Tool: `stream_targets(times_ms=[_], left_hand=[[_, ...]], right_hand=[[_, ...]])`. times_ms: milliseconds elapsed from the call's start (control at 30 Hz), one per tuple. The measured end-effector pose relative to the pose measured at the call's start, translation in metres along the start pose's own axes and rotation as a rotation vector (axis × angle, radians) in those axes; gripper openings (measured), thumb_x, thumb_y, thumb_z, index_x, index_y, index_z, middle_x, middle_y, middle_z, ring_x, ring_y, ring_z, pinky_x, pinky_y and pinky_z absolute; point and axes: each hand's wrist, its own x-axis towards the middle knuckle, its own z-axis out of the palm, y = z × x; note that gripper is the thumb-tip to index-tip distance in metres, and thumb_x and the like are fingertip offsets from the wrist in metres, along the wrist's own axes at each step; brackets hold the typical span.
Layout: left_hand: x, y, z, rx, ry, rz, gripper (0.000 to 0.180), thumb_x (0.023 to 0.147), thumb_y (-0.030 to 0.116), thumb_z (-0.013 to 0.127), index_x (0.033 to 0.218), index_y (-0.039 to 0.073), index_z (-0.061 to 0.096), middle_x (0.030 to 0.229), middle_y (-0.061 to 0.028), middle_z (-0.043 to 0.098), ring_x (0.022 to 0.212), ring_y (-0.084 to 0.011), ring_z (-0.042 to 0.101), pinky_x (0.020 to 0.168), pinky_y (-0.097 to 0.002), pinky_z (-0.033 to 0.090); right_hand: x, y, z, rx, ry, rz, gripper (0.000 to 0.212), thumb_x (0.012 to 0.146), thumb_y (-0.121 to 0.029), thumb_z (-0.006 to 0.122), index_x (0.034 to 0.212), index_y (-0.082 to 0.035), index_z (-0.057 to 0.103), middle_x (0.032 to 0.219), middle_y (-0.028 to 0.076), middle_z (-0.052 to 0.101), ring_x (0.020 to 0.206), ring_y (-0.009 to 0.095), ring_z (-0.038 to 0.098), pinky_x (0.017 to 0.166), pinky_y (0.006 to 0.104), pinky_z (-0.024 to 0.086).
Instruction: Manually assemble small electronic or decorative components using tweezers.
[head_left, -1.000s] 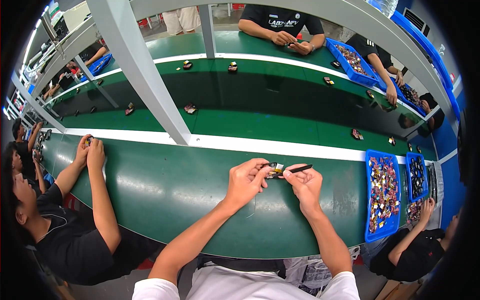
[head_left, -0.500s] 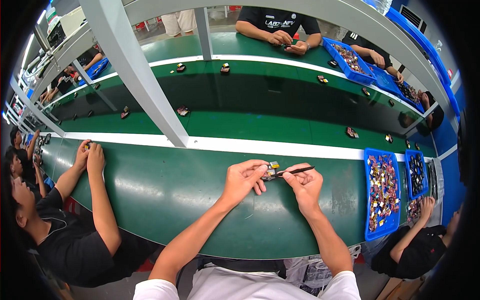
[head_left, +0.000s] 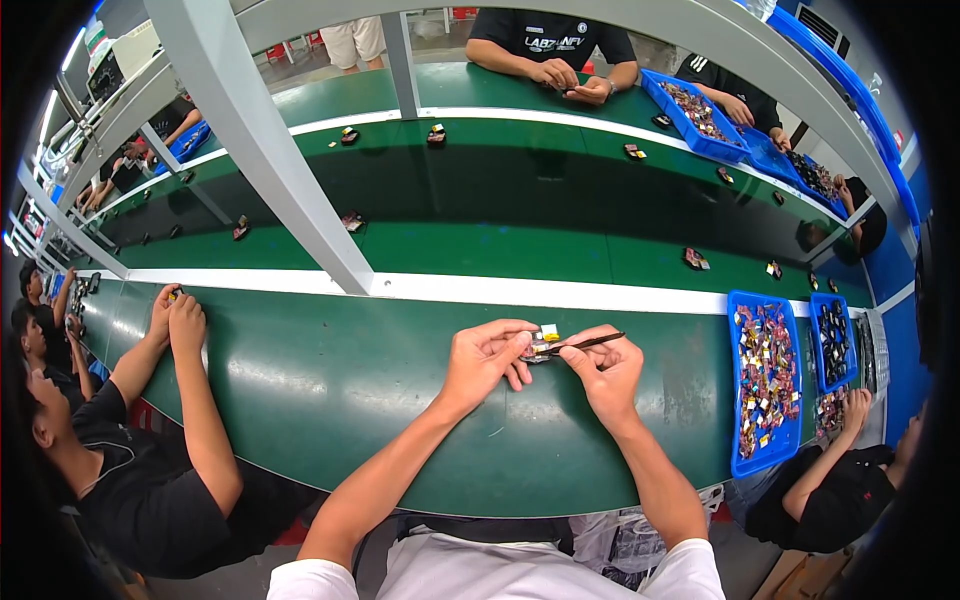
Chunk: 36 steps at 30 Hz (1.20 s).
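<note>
My left hand is closed around a small dark electronic unit, partly hidden by the fingers. A small white-and-yellow piece, resembling a tiny battery pack, stands up at the unit's far side. Pinched in my right hand is a pair of slim black tweezers, whose tip reaches the unit. Both hands are above the green worktable. What exactly the tip touches is too small to tell.
On the right, a blue tray holds many small coloured parts, beside a smaller blue tray of black pieces. Beyond a white rail, a green conveyor belt carries scattered units. A grey post rises left of centre. Co-workers sit around.
The units on the belt have shifted slightly left. The white-and-yellow piece shows a brighter face and sits at a slightly different angle. My hands have barely moved.
</note>
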Motion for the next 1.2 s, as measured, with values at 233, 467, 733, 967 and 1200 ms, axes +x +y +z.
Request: stream_targets(times_ms=[233,467,733,967,1200], left_hand=[[-0.001,0.002,-0.004,-0.016,-0.024,0.018,0.024,0.101,0.01,0.061,0.117,-0.007,0.067,0.086,-0.0132,0.07,0.061,-0.0174,0.069,0.048,-0.0264,0.054],[0.0,0.002,-0.005,-0.03,-0.019,0.019,0.024,0.101,0.011,0.062,0.117,-0.007,0.067,0.084,-0.0133,0.07,0.06,-0.0178,0.069,0.048,-0.0266,0.054],[0.0,0.002,-0.007,-0.03,-0.009,0.019,0.024,0.101,0.01,0.062,0.116,-0.008,0.067,0.083,-0.0128,0.07,0.06,-0.0171,0.068,0.048,-0.0261,0.054],[0.0,-0.001,-0.01,-0.041,-0.005,0.002,0.024,0.101,0.011,0.062,0.116,-0.008,0.068,0.079,-0.0115,0.068,0.06,-0.0172,0.068,0.048,-0.026,0.054],[-0.002,0.003,-0.008,-0.023,0.003,-0.003,0.024,0.102,0.011,0.061,0.114,-0.009,0.068,0.079,-0.0122,0.068,0.059,-0.0176,0.068,0.048,-0.0263,0.054]], right_hand=[[0.0,-0.001,0.002,-0.041,-0.02,-0.022,0.011,0.088,0.007,0.073,0.096,0.004,0.067,0.077,0.001,0.067,0.057,-0.002,0.045,0.049,0.017,0.031],[-0.001,-0.005,-0.004,-0.16,-0.077,-0.02,0.012,0.088,0.007,0.073,0.097,0.004,0.066,0.089,0.011,0.075,0.064,0.001,0.056,0.054,0.0157,0.038],[-0.001,-0.002,0.0,-0.129,-0.057,-0.01,0.011,0.088,0.006,0.074,0.095,0.004,0.067,0.089,0.011,0.074,0.063,0.0,0.055,0.053,0.0156,0.037],[0.0,0.0,0.006,-0.134,-0.031,-0.051,0.011,0.085,0.006,0.077,0.093,0.002,0.071,0.075,0.0,0.069,0.052,-0.003,0.04,0.047,0.0176,0.028],[0.0,-0.009,0.001,-0.257,-0.101,-0.092,0.01,0.086,0.005,0.075,0.093,0.003,0.068,0.086,0.009,0.075,0.055,-0.001,0.047,0.049,0.0161,0.033]])
